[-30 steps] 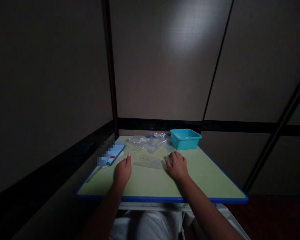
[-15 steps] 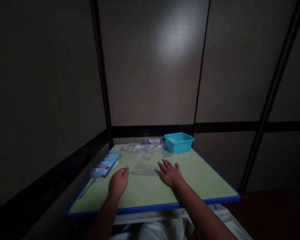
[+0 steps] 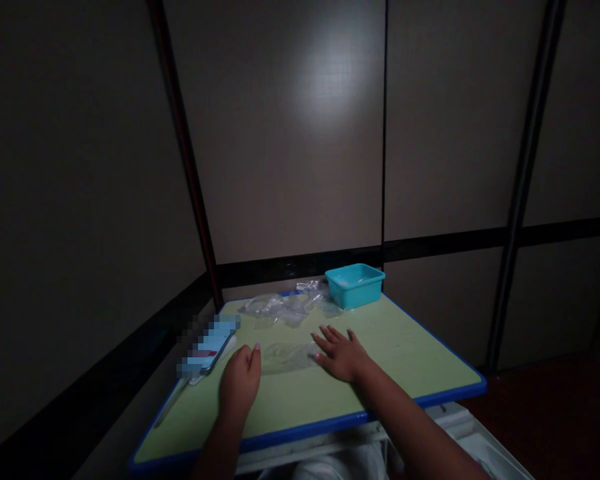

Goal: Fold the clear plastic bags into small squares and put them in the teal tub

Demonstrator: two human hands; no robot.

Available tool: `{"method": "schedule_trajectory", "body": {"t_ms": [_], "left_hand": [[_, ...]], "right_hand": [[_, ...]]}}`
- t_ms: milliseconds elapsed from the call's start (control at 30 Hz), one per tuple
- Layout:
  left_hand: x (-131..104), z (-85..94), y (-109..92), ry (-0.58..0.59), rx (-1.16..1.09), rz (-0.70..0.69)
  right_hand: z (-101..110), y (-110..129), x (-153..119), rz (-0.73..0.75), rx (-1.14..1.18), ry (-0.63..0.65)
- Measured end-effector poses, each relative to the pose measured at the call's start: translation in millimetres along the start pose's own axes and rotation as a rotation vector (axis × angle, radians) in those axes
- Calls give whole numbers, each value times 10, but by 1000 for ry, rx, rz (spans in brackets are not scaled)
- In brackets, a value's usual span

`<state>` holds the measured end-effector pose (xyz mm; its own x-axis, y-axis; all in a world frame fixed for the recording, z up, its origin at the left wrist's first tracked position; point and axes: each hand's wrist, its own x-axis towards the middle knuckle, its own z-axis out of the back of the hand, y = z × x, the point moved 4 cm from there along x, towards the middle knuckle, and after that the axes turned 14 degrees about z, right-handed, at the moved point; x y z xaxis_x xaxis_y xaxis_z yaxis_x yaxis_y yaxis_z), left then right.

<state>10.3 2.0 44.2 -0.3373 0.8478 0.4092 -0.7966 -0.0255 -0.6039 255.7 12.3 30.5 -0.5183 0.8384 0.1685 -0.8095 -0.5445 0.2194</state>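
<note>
A clear plastic bag lies flat on the green table between my hands. My left hand is closed at the bag's left end, thumb pressed against the curled fingers, with the bag's edge seeming to be in its grip. My right hand rests palm down with its fingers spread, the thumb and fingertips touching the bag's right end. More crumpled clear bags lie beyond, towards the back of the table.
A turquoise plastic basket stands at the back right of the table. At the left edge a phone, partly blurred out, lies over something white. Dark wall panels rise behind the table, which has a blue rim.
The view has tilted and shifted slightly, so the table appears rotated. My hands keep nearly the same pose at the two ends of the bag.
</note>
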Motion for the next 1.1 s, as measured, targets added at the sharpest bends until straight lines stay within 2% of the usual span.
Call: {"method": "schedule_trajectory", "body": {"t_ms": [33, 100, 167, 267, 433, 533, 600, 700, 800, 867, 967, 1100], "left_hand": [[-26, 14, -55, -14, 2, -64], [-109, 36, -207, -43, 11, -293], [-193, 21, -323, -10, 34, -461], [-261, -25, -387, 39, 75, -554], [-259, -146, -335, 105, 140, -579], [-255, -283, -400, 178, 195, -568], [-254, -407, -534, 229, 228, -493], [-285, -627, -839, 336, 261, -347], [-370, -837, -1140, 473, 307, -351], [-407, -924, -1230, 521, 310, -339], [-432, -985, -1201, 556, 317, -307], [-430, -974, -1045, 556, 352, -257]], "right_hand": [[18, 3, -7, 5, 2, -26], [86, 4, -23, -3, -39, -131], [171, -6, -44, -50, -115, -262], [214, -40, -58, -138, -165, -322], [102, -82, -31, -158, -102, -207], [47, -92, -8, -121, -69, -153], [24, -108, 7, -113, -52, -133], [3, -149, 23, -129, -45, -129], [-23, -183, 33, -132, -68, -98], [-42, -194, 38, -113, -87, -59], [-50, -204, 48, -99, -105, -34], [-48, -211, 63, -126, -88, -2]]}}
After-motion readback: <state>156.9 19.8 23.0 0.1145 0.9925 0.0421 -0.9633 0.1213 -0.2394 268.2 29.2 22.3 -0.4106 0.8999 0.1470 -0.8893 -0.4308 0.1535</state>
